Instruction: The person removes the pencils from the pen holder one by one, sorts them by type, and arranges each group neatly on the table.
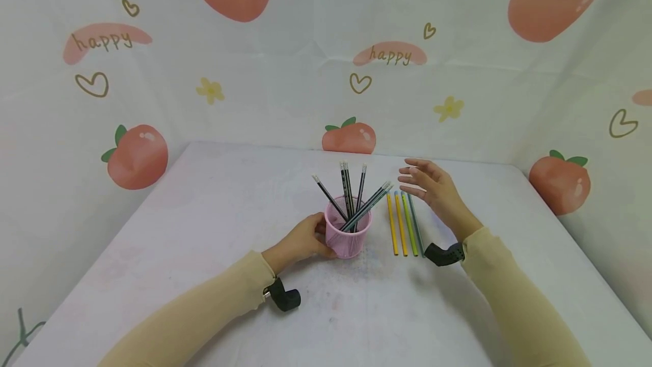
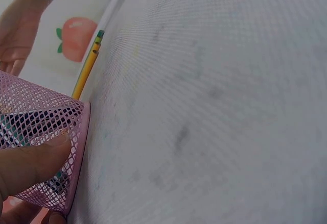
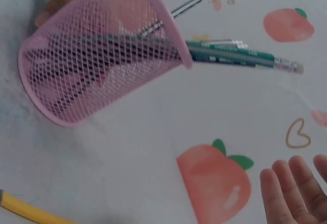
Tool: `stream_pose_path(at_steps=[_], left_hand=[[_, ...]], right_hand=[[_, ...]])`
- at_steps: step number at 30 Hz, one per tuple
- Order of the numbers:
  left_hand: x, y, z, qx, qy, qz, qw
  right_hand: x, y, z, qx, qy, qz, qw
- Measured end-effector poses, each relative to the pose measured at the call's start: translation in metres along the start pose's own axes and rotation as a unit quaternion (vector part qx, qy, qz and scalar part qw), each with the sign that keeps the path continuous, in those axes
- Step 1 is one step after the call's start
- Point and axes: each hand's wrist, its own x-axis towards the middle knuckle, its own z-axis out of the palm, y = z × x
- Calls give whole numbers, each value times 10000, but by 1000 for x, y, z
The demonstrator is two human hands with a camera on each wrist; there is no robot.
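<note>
Head view, item one: pink wire-mesh pencil cup [image 1: 348, 237], upright on the white table [image 1: 204, 225], holding a bundle of dark pencils with silver ferrules [image 1: 351, 197] that fan out above its rim. Your left hand [image 1: 304, 240] grips the cup's left wall, fingers curled round it; the left wrist view shows your thumb [image 2: 30, 163] pressed flat on the mesh [image 2: 36, 117].

Item two: four loose pencils, two yellow, one green, one grey-green [image 1: 404, 223], lying side by side on the table just right of the cup, apart from it.

Item three: your right hand [image 1: 433, 186], holding nothing, fingers straight and spread, hovering right of the cup and above the far ends of the loose pencils, fingertips near the tops of the leaning dark pencils. Right wrist view shows its bare fingertips [image 3: 291, 193] well clear of the cup [image 3: 102, 55].

Item four: peach-print white backdrop [image 1: 326, 61] behind the cup.
</note>
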Motion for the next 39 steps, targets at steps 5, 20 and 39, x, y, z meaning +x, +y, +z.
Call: stream_pose_path(at_steps=[5, 20, 39], left_hand=[[1, 0, 0, -20, 2, 2, 10000], [0, -1, -1, 0, -52, 69, 10000], [0, -1, 0, -25, -46, -24, 10000]], right_hand=[[-6, 1, 8, -49, -54, -61, 10000], [-19, 12, 29, -180, -381, -230, 9988], [-26, 30, 46, -92, -346, -116, 9993]])
